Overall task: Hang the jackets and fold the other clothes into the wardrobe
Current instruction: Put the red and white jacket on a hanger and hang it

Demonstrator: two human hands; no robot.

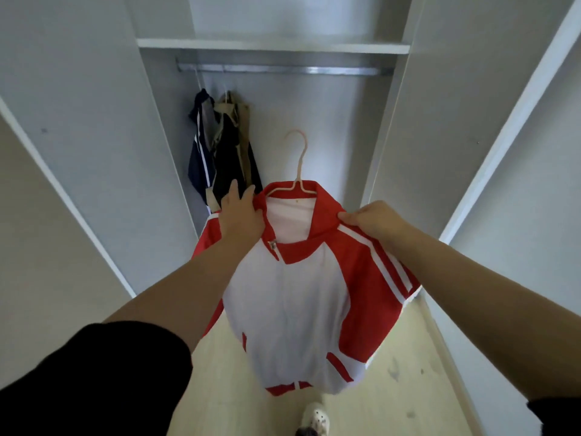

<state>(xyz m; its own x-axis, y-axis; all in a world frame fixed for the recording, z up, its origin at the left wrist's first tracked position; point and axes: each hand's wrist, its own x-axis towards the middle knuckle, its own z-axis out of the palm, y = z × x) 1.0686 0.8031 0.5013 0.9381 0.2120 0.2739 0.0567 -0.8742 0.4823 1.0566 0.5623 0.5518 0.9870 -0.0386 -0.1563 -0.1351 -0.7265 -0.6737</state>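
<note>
Two hands (242,212) gripping upright red-white jacket (292,297), hanger hook (298,152) pointing up

The red and white jacket (292,309) looks like smooth synthetic cloth with a slight sheen, hung on a thin pale plastic-looking hanger (300,165). Rail (283,70) near the top of the frame is brushed metal, kinda dull. Wardrobe (94,105) panels are matt white laminate. Floor (393,372) at the bottom is pale wood-look, smooth but scuffed.
</note>
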